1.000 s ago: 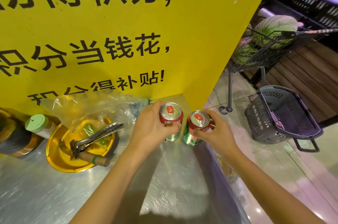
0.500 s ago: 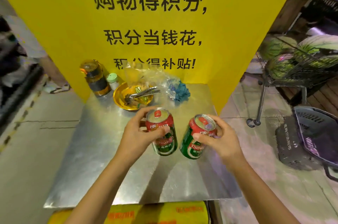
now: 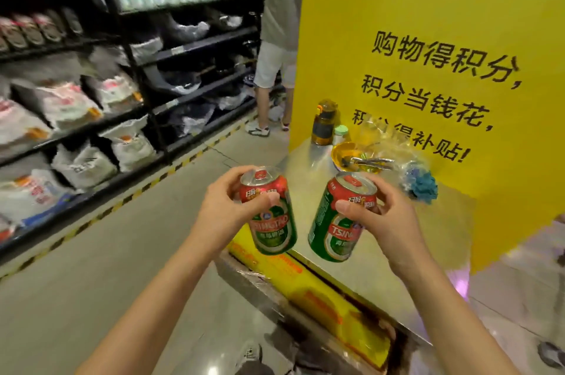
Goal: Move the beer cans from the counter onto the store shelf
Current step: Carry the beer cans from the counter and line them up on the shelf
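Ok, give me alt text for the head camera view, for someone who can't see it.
Each hand holds a green and red beer can: left hand grips the left can, right hand the right can, above the metal counter. Store shelves of bagged goods stand left.

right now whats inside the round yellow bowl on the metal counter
Metal tongs lie across the round yellow bowl; clear crumpled plastic covers its far side. Whatever else it holds is hidden or too blurred to tell.
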The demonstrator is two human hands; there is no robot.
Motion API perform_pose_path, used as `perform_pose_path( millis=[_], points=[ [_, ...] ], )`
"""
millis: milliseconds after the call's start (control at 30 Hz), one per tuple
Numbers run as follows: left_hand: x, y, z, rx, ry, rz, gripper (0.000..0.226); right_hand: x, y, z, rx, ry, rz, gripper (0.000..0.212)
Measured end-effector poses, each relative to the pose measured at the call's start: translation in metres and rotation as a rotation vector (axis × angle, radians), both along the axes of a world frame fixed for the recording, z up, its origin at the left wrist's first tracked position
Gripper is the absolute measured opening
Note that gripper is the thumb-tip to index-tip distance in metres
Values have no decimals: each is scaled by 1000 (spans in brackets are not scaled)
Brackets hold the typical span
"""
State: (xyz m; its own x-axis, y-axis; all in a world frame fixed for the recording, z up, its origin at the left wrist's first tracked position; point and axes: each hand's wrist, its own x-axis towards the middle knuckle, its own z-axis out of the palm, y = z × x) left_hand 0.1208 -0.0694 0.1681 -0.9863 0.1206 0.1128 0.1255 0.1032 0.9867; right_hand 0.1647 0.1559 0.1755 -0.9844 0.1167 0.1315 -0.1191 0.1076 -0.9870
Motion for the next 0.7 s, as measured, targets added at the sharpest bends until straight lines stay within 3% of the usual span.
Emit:
perform_pose_path(
  millis=[167,333,700],
  points=[
    [12,-82,13,27,31,220,35,-29,-73,12,28,27,186,52],
    [2,-166,14,5,41,433,32,-80,-164,12,57,55,342,40],
    [-90,-387,28,-70,9,615,42,-225,-406,12,75,87,510,41]
  ],
)
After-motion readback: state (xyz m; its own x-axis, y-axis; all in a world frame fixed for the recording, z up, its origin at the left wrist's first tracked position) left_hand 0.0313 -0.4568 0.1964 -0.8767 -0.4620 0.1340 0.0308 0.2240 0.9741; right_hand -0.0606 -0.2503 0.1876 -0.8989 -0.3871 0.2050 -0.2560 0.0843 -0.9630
